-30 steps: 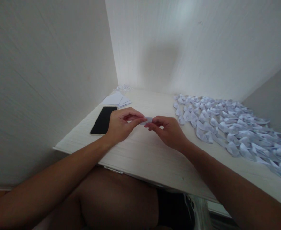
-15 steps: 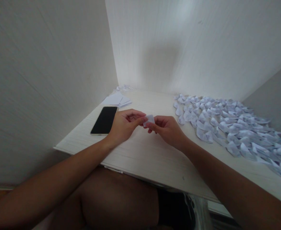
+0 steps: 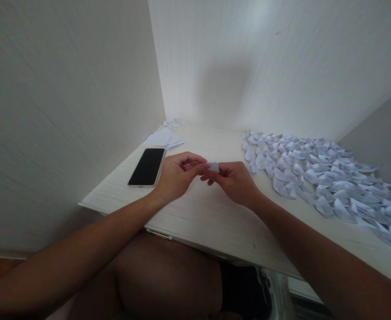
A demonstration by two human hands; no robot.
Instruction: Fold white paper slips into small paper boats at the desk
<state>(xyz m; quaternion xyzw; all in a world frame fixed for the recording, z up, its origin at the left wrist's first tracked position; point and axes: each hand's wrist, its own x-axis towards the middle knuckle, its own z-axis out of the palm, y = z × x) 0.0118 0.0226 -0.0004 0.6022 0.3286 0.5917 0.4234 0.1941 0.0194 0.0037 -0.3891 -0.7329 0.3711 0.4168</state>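
Knees and forearms fill near edge, below table (image 3: 195,222) lip; left hand (image 3: 175,175) and right hand (image 3: 233,180) meet just above tabletop, fingertips narrowed, pinching small folded paper piece (image 3: 213,167) between them; phone (image 3: 148,166) lies face up, screen dark, just left of left hand; heap of folded paper shapes (image 3: 315,173) spreads right of right hand; stack of flat sheets (image 3: 164,139) beyond phone; few more paper scraps (image 3: 173,122) in far corner by wall.

Both forearms are reaching in over the worktop's near edge, the left hand (image 3: 177,174) and right hand (image 3: 236,181) meeting fingertip to fingertip, fingers curled in a pinching grip.
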